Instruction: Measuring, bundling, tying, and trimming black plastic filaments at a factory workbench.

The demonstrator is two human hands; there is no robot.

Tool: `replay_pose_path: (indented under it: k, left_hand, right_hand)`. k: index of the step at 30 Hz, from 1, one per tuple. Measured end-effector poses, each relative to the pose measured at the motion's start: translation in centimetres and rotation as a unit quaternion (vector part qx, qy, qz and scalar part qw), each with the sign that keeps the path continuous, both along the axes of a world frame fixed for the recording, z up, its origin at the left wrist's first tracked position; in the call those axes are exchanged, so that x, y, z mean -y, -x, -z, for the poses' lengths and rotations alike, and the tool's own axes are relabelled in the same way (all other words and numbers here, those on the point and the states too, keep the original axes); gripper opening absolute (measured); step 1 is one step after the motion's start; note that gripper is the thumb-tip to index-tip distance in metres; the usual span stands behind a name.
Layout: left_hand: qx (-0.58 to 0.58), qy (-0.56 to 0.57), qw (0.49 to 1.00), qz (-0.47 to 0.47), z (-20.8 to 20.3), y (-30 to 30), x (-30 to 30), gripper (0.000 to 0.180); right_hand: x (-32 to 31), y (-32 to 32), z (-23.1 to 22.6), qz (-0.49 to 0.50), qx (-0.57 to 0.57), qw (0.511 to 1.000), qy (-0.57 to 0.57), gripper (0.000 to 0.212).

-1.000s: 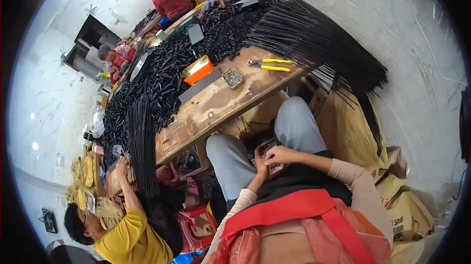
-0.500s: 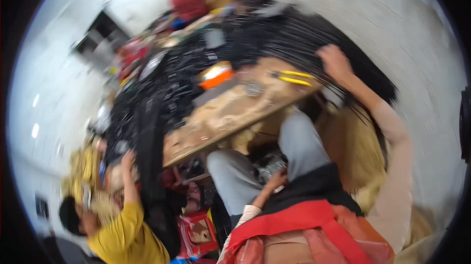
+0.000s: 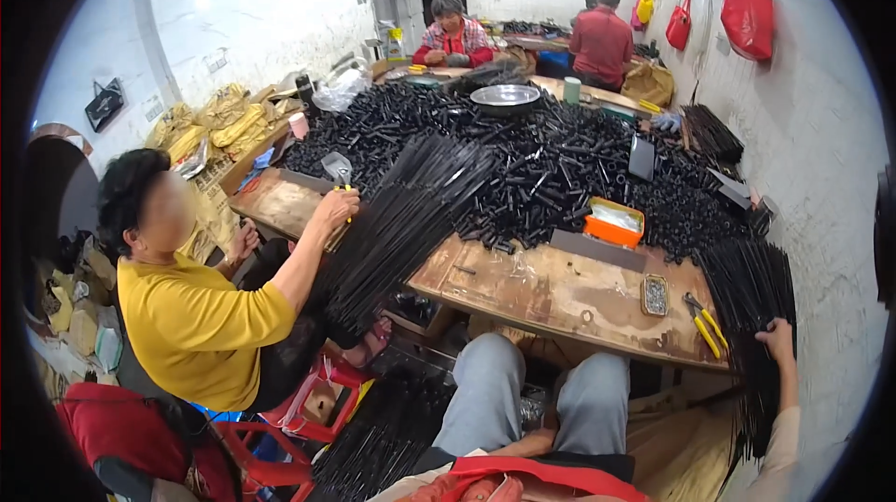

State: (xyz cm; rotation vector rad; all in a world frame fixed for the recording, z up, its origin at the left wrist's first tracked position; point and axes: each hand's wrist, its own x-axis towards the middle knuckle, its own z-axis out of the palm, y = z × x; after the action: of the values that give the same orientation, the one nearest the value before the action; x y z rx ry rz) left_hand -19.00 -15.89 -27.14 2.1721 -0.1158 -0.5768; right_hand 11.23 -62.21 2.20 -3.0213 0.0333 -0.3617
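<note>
My right hand is at the right end of the wooden workbench, its fingers closed on the edge of a bundle of thin black rods. My left hand is low between my knees, beside some shiny silvery stuff; its fingers are mostly hidden. On the bench near my right hand lie yellow-handled pliers, jaws pointing away. Left of them sits a small tray of tiny metal parts. An orange tub with pale contents stands farther back.
A big heap of short black tubes covers the bench behind, with a metal basin on it. To the left, a co-worker in yellow holds a yellow-handled tool beside another rod bundle. Other people work at the far end.
My view has swung and levelled, bringing the room and co-workers into sight. My right hand stays at the rod bundle; my left hand now sits lower between my knees.
</note>
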Motion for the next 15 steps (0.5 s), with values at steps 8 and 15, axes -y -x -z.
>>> replay_pose_path:
  k: [8, 15]
  left_hand:
    - [0.016, -0.029, 0.999, -0.043, 11.9, -6.5, 33.9, 0.035]
    - [0.059, -0.089, 0.993, -0.043, 0.3, 5.4, 57.5, 0.035]
  right_hand:
    - [-4.9, -1.2, -3.4, -0.032, 0.005, 0.993, 0.117, 0.022]
    - [-3.5, 1.8, -2.8, 0.021, 0.036, 0.999, -0.008, 0.024]
